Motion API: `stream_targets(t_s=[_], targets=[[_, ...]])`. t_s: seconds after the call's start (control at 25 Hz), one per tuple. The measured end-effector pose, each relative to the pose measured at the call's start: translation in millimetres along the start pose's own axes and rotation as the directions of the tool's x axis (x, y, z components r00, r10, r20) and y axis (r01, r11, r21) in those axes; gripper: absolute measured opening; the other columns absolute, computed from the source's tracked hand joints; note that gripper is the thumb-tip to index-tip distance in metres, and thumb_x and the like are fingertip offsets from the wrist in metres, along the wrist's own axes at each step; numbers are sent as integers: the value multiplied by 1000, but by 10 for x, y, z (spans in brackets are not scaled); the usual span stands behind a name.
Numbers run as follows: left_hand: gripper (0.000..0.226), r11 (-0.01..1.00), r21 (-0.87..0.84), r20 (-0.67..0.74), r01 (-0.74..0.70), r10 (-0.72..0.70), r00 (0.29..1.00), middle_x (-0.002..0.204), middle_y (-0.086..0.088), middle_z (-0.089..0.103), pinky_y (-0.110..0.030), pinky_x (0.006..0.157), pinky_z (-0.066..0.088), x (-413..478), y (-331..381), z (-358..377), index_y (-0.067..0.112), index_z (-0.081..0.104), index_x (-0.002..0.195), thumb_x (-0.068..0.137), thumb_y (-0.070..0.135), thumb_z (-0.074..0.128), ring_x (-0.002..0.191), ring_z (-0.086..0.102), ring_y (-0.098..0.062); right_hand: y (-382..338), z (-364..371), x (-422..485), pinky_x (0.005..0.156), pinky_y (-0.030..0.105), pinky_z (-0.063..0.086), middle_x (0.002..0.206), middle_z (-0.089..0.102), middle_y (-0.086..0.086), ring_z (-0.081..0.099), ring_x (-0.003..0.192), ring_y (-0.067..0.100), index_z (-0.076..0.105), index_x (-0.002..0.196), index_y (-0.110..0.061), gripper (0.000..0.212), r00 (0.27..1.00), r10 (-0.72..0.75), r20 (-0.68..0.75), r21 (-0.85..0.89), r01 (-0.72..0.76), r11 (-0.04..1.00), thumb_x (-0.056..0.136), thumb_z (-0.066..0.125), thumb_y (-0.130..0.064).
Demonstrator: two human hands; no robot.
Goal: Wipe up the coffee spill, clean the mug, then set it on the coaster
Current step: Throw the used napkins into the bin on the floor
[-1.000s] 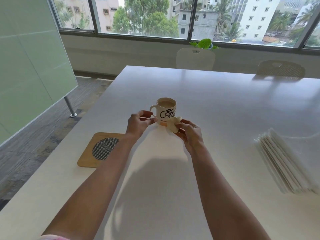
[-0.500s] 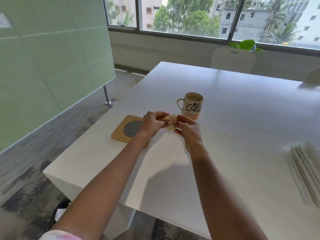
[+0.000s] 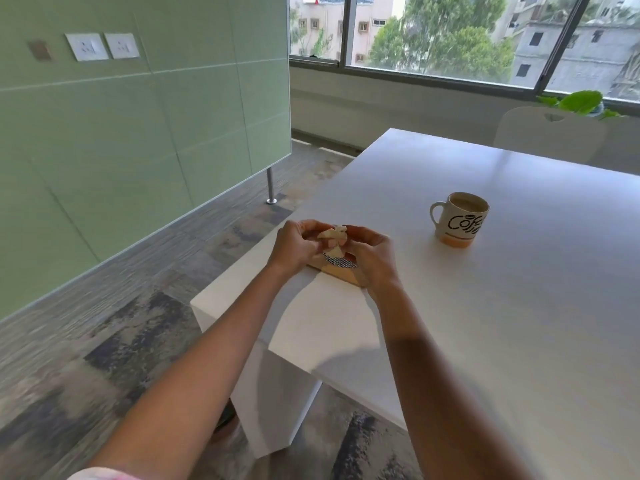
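Beige coffee (image 3: 468,203) sits in the mug (image 3: 460,226) while left hand (image 3: 293,248) and right hand (image 3: 373,259) pinch one crumpled tissue (image 3: 333,238).

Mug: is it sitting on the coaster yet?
No, the mug stands on the white table, apart from the coaster.

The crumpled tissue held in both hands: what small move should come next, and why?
Probably let the right hand release the tissue and reach toward the mug. Both it and the left hand pinch the tissue over the coaster, while the mug stands apart on the table, not yet on the coaster.
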State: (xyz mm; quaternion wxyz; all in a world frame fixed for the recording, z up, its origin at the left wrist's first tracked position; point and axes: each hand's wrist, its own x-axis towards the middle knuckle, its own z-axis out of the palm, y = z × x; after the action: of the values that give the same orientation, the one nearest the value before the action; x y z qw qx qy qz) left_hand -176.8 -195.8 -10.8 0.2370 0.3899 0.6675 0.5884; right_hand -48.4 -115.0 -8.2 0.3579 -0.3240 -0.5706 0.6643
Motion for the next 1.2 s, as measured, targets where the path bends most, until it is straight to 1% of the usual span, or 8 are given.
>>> stream_targets(t_s=[0.24,0.44,0.64,0.76,0.96,1.04,1.08,1.2], targets=[[28,1000,25,-77,-12,13,997,93,-3,77,-30,87,58,-141,-208,-875,13,76,100,73,4,83,84,73,-11,146,894,-112,72,33,52,90,70,21,63,76,23,72,103,-1,33,997,-17,71,-49,21,999,77,59,15],[28,999,33,-118,-10,14,993,91,-2,78,-38,88,59,-209,-445,-1634,16,77,100,73,11,84,86,74,-15,314,1616,-178,88,43,55,92,74,14,70,88,29,74,98,-11,31,992,-38,118,-106,51,993,76,62,8],[28,1000,-4,-139,-23,22,990,94,-6,78,-45,92,57,-222,-672,-2306,16,77,99,72,9,83,92,74,-20,485,2319,-186,88,47,56,92,76,10,72,90,26,75,103,-8,30,987,-109,114,-186,129,974,75,66,2],[26,999,-3,-163,-33,32,986,93,1,78,-41,89,58,-262,-807,-2667,27,78,95,71,15,82,92,74,-17,611,2748,-172,84,42,58,90,76,7,72,85,20,75,101,-10,27,983,-151,107,-249,174,953,77,67,1],[27,999,25,-222,25,-19,975,89,5,78,-30,84,58,-352,-1097,-3128,26,78,93,72,10,84,88,74,-12,890,3332,-224,70,24,54,82,73,-2,69,78,12,75,97,-15,31,975,-189,119,-381,220,898,74,61,1],[27,995,87,-245,49,-26,969,87,9,78,-22,80,57,-395,-1243,-3254,26,77,93,72,11,84,86,74,-7,1061,3475,-225,67,24,52,79,72,-5,68,75,12,76,95,-17,31,971,-193,139,-435,235,869,74,61,-1],[26,990,125,-255,67,-34,966,88,9,78,-22,79,58,-416,-1330,-3298,24,78,95,73,12,84,85,73,-6,1163,3524,-214,66,24,51,78,71,-5,67,75,12,76,95,-17,31,971,-186,150,-452,234,861,73,60,-1],[25,964,207,-274,170,-110,955,92,4,78,-31,84,60,-467,-1651,-3386,20,78,101,76,17,83,87,73,-6,1539,3637,-167,65,9,44,82,71,-4,66,79,12,76,96,-17,33,970,-153,187,-493,228,840,72,64,1]])
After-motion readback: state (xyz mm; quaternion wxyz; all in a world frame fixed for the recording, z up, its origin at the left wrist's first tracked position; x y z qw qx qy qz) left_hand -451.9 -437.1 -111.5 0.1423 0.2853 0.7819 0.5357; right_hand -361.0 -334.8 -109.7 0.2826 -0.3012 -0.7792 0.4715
